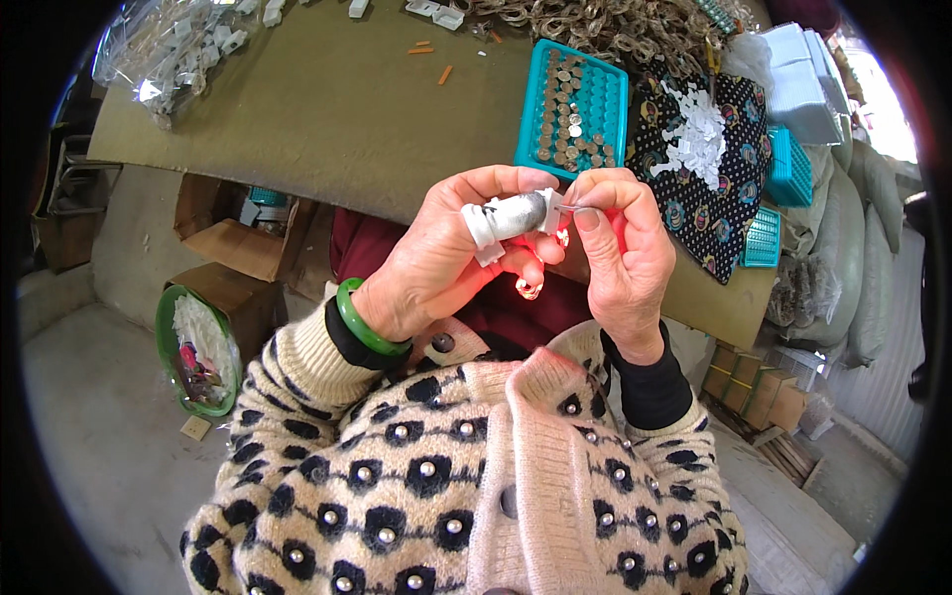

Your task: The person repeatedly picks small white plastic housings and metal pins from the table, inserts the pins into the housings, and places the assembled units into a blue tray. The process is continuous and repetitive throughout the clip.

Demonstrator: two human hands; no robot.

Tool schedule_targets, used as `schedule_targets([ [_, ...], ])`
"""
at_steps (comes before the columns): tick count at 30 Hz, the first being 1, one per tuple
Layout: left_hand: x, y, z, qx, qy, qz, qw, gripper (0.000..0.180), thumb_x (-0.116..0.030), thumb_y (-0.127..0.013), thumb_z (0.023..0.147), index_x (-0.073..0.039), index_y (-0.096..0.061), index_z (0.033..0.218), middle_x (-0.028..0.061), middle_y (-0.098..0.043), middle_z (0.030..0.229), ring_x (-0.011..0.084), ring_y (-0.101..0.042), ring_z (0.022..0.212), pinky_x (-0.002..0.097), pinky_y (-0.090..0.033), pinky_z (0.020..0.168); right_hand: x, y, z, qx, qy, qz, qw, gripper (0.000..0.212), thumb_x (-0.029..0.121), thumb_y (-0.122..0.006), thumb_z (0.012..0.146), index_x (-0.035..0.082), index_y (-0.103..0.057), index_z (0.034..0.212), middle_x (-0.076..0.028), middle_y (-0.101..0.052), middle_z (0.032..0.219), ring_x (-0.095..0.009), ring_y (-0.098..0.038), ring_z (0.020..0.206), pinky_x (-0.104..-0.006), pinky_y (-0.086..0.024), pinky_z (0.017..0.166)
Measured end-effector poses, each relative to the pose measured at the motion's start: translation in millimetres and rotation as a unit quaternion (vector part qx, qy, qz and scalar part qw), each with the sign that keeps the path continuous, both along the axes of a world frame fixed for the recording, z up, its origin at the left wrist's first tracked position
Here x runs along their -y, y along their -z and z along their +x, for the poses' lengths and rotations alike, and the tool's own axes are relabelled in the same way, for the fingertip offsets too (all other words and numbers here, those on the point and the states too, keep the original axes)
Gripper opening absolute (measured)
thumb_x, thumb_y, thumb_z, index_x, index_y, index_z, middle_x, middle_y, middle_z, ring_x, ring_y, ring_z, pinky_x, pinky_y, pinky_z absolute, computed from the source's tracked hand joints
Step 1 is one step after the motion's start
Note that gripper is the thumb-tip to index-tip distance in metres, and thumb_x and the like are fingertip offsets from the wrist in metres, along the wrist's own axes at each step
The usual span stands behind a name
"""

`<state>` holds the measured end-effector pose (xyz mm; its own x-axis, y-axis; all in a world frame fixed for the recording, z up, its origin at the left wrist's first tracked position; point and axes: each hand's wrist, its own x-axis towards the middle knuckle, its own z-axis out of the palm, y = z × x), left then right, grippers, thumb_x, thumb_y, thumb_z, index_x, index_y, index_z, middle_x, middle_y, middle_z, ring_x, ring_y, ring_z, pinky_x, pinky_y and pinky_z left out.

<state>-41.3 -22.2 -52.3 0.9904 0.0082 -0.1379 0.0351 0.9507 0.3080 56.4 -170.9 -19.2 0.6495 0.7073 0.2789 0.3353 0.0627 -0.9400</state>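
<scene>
My left hand [431,238] is closed on a small white plastic piece [552,211], with the thumb along its far side. Beside it lies a white, wrapped-looking cylinder [508,218] with a greyed end; I cannot tell whether it is a covered finger. Thumb and fingers of my right hand [625,243] pinch a thin metal piece [572,208], its end against the white plastic piece. Most of the thin piece is hidden by the fingertips. Red light falls on the fingers of both hands. Just beyond them stands a teal tray [603,74] with several round coppery pieces [560,109].
A patterned cloth [739,129] bears a heap of white plastic pieces [697,134] at the right. Tangled brown strands [595,25] lie at the back. A clear bag of white parts [203,50] sits far left. Below the table are a green basin [169,327] and cardboard boxes [233,248].
</scene>
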Motion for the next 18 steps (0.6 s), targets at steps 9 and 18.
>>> schedule_targets([
  [9, 1.0, 1.6, -0.3, -0.013, -0.008, 0.008, 1.000, 0.031, -0.015, -0.063, 0.093, 0.000, -0.058, 0.119, 0.0164, -0.067, 0.100, 0.0251, -0.070, 0.079, 0.0397, -0.061, 0.065, -3.6, 3.5, -2.9, 0.023, 0.028, 0.017, 0.999, 0.004, -0.001, -0.056, 0.095, 0.000, -0.054, 0.097, -0.008, -0.055, 0.099, -0.013, -0.054, 0.086, -0.0247, -0.045, 0.080],
  [18, 6.4, -3.3, 2.4, -0.026, -0.004, 0.040, 0.999, 0.028, -0.015, -0.064, 0.093, 0.001, -0.059, 0.116, 0.0171, -0.067, 0.102, 0.0257, -0.070, 0.079, 0.0421, -0.061, 0.069, 0.0, 7.9, 1.4, 0.044, 0.045, -0.002, 0.998, 0.005, -0.001, -0.059, 0.092, 0.001, -0.055, 0.094, -0.008, -0.058, 0.091, -0.016, -0.057, 0.081, -0.0279, -0.048, 0.076],
])
